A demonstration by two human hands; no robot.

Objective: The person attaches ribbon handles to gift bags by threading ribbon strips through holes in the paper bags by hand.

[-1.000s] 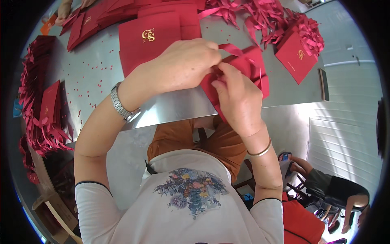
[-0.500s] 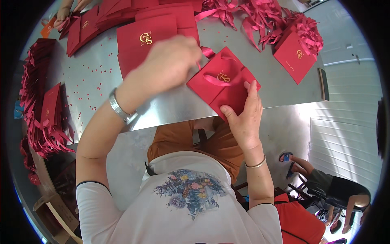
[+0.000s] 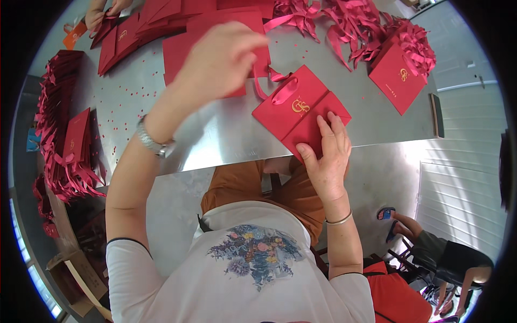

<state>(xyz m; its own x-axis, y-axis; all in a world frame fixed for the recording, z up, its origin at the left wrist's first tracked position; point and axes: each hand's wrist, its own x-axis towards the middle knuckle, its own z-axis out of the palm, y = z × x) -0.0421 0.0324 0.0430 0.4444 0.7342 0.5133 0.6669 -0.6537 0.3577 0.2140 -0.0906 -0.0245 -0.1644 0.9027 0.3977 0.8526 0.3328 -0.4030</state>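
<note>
A flat red paper gift bag [image 3: 293,129] with a gold emblem lies at an angle on the metal table near its front edge. Its pink ribbon handle [image 3: 284,91] is laid toward the far left side. My right hand [image 3: 329,156] rests on the bag's near right part, fingers stretched out and thumb apart, not gripping. Above the table to the left of the bag, my left hand [image 3: 223,62] is raised and somewhat blurred. Its thumb and forefinger are apart, with nothing visible between them. Beneath it are stacked red bags [image 3: 180,51], partly hidden by the hand.
More red bags [image 3: 156,16] lie along the far side, where another person's hands [image 3: 99,16] work. Pink ribbons [image 3: 350,27] heap up at the far right beside a red bag [image 3: 397,78]. Ribboned bags [image 3: 75,137] line the left edge. Red dots litter the metal table [image 3: 129,99].
My left hand has moved up and away from the bag. The ribbon handle, looped across the bag's front before, now lies farther toward its far left side. My right hand stays on the bag.
</note>
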